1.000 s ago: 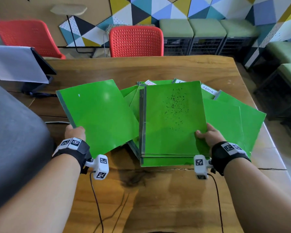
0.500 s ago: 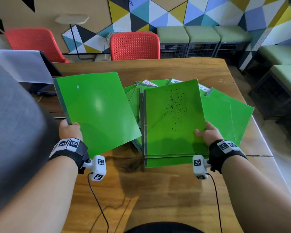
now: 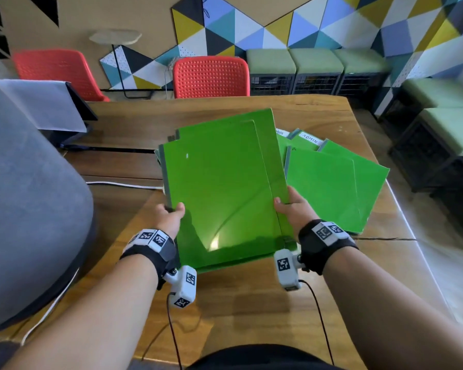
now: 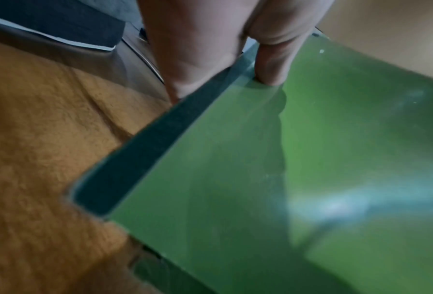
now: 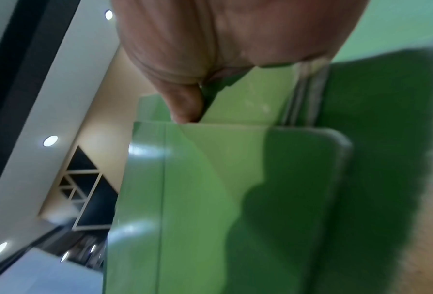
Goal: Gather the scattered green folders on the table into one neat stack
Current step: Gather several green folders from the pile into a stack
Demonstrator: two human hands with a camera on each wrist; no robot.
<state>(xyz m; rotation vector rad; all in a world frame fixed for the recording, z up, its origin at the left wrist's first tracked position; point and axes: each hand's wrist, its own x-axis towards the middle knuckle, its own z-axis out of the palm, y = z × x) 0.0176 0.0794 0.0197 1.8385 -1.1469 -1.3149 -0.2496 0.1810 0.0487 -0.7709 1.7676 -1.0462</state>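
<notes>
Wooden bench (image 3: 251,311) fills centre frame, red chair (image 3: 211,76) behind at top. Held green folders (image 3: 222,193) mid-frame, near edge low over the bench, far edge tilted up. Loose green folders (image 3: 332,188) fanned flat right of centre. Left hand (image 3: 169,217) fingers clamped on held folders' left edge, thumb on top; right hand (image 3: 294,206) fingers clamped on their right edge.

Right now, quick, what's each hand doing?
Left hand: grips the left edge of the folder stack, thumb on top.
Right hand: grips the stack's right edge, thumb on top.
</notes>
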